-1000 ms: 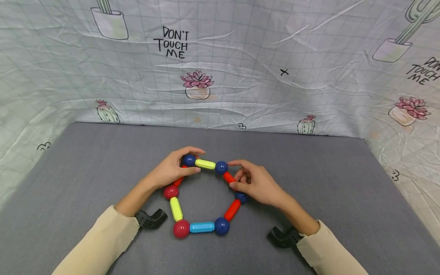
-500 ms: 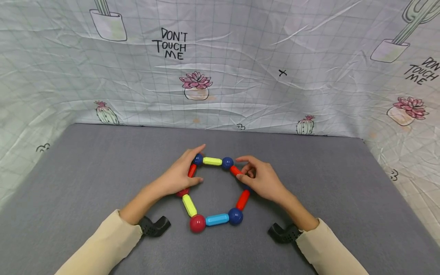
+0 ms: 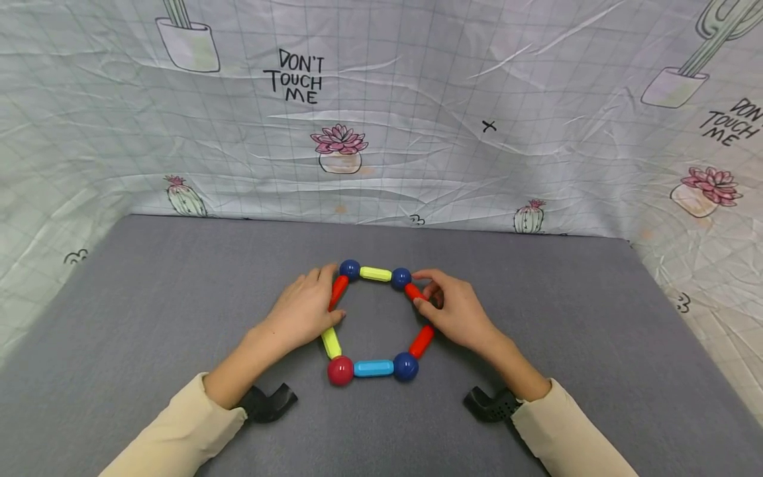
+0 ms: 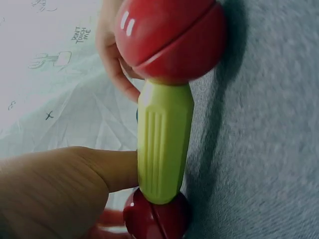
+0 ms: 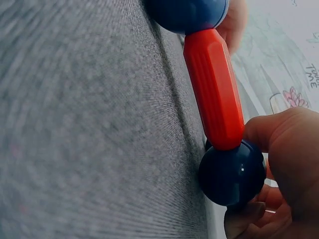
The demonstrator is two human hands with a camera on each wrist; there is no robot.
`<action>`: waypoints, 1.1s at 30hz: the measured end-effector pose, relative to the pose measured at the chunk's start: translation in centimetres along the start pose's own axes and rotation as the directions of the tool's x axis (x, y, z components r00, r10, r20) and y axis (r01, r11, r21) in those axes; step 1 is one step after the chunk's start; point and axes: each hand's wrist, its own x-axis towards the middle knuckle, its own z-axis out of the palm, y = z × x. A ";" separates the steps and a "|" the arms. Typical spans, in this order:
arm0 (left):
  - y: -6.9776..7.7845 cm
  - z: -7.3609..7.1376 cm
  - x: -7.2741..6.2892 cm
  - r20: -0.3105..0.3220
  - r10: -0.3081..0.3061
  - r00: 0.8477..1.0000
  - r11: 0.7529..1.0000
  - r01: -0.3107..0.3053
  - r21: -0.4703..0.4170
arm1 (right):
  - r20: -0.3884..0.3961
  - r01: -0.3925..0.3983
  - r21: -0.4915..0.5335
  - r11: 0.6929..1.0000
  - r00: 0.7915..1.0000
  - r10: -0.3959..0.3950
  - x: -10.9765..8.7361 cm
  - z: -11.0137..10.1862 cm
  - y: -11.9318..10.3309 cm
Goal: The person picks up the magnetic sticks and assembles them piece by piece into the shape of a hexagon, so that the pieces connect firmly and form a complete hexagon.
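Observation:
A closed ring of magnetic toy rods and balls lies on the table, with a light-blue rod [image 3: 373, 368] at the front and a yellow-green rod [image 3: 375, 273] at the back. My left hand [image 3: 303, 308] covers its left corner, thumb inside the ring; the left wrist view shows that corner's red ball [image 4: 154, 219] beside the thumb, below another yellow-green rod [image 4: 167, 139]. With my right hand [image 3: 459, 308] I grip the right corner. Its thumb and curled fingers hold a dark blue ball [image 5: 232, 174] at the end of a red rod [image 5: 213, 84].
The grey table [image 3: 208, 298] spreads around the ring. A hanging cloth [image 3: 417, 132] printed with cacti rises behind its back edge. A black camera mount [image 3: 268, 403] sits at the left wrist, another mount [image 3: 491, 404] at the right.
The ring has shifted right and slightly back, and its front edge has moved back. My left hand has slid from the back-left blue ball to the left corner. My right hand moved slightly right.

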 end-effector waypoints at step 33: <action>-1.4 -2.2 -0.2 0.235 -0.106 0.966 0.993 0.091 0.073 | 0.062 0.138 -0.130 0.982 0.989 -0.131 0.0 -0.5 0.3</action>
